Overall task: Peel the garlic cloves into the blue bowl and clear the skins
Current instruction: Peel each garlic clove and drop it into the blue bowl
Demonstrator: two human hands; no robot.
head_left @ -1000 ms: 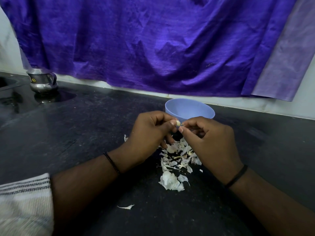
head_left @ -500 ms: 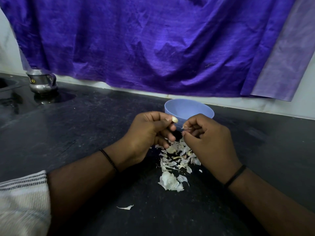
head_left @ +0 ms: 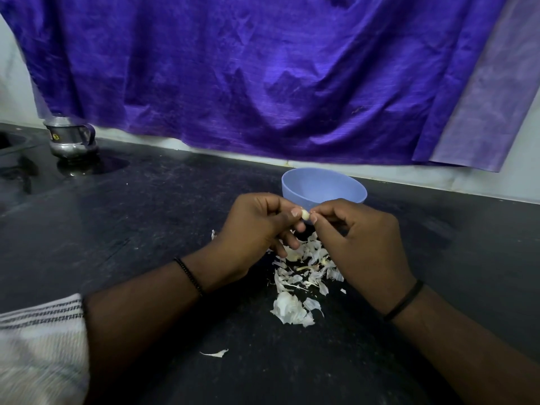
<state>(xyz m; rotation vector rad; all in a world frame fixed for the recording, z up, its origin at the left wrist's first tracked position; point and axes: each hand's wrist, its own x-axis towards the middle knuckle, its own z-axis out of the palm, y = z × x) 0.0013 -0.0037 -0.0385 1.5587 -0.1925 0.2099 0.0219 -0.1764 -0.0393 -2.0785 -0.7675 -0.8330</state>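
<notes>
A small pale garlic clove [head_left: 305, 214] is pinched between thumb and forefinger of my left hand [head_left: 257, 226], just in front of the blue bowl [head_left: 324, 187]. My right hand [head_left: 359, 244] meets it from the right, thumb and forefinger tips pinching at the clove's end. Both hands hover above a heap of white garlic skins [head_left: 304, 273] on the black counter [head_left: 146, 217]. The bowl's inside bottom is hidden by its near rim and my hands.
A steel jug [head_left: 70, 138] stands at the far left of the counter beside a sink edge [head_left: 11, 144]. A purple cloth [head_left: 263, 77] hangs on the wall behind. One stray skin [head_left: 214, 353] lies near the front. A striped sleeve [head_left: 38, 340] fills the lower left.
The hands drew slightly apart half a second ago, the left keeping the clove. Now the right fingertips are back on the clove.
</notes>
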